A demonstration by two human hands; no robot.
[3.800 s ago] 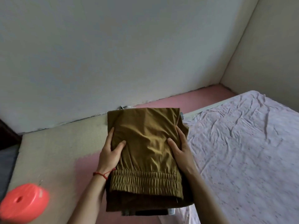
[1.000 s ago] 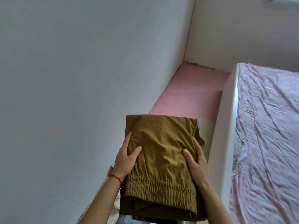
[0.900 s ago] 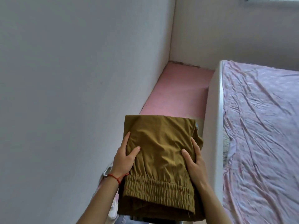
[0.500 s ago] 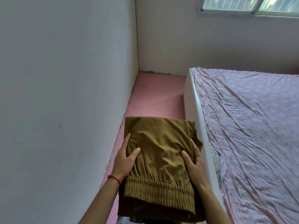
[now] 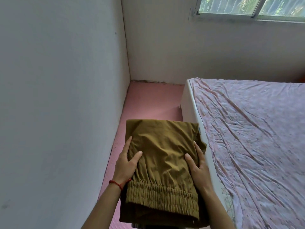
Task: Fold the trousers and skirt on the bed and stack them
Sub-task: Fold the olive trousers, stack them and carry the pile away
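Observation:
A folded olive-brown garment (image 5: 162, 164) with an elastic waistband toward me tops a stack that I carry in the air, over the pink floor beside the bed. My left hand (image 5: 126, 164) grips the stack's left edge, thumb on top and fingers under. My right hand (image 5: 197, 166) grips its right edge the same way. A darker piece of clothing peeks out under the stack at the bottom edge; what it is cannot be told. The bed (image 5: 257, 138), covered with a wrinkled pink floral sheet, lies to the right.
A white wall (image 5: 57, 96) stands close on the left. A narrow strip of pink floor (image 5: 148, 103) runs between the wall and the bed's white side (image 5: 189, 103). A window (image 5: 250, 7) is up at the back right.
The view has swung right from the wall toward the room's corner; the window and more of the bed have come into view. Both hands keep the same hold on the stack.

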